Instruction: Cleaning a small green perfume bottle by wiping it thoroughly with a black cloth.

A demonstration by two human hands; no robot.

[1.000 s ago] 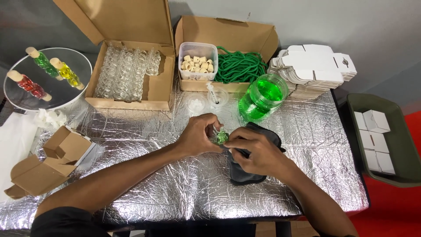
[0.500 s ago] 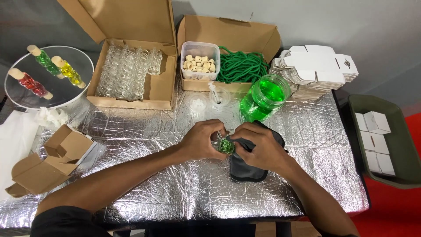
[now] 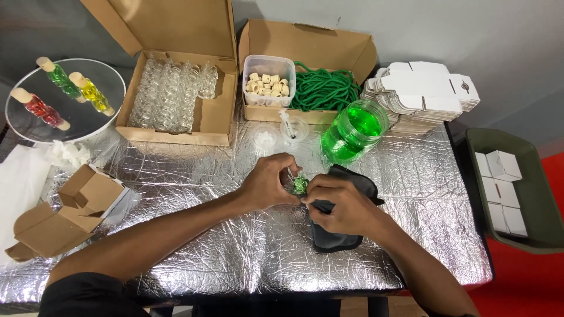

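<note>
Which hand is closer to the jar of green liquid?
The right hand. It lies just below the jar of green liquid, a little to its left. The left hand is further left, across the small green bottle both hands hold.

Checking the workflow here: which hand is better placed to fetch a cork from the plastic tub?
Probably the left hand: the tub of corks lies up on its side, while the right hand rests on the black cloth, pinching the small green bottle.

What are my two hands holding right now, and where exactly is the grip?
Both the left hand and the right hand pinch a small green-filled glass bottle between their fingertips, one at each side; the exact grip is hidden.
</note>
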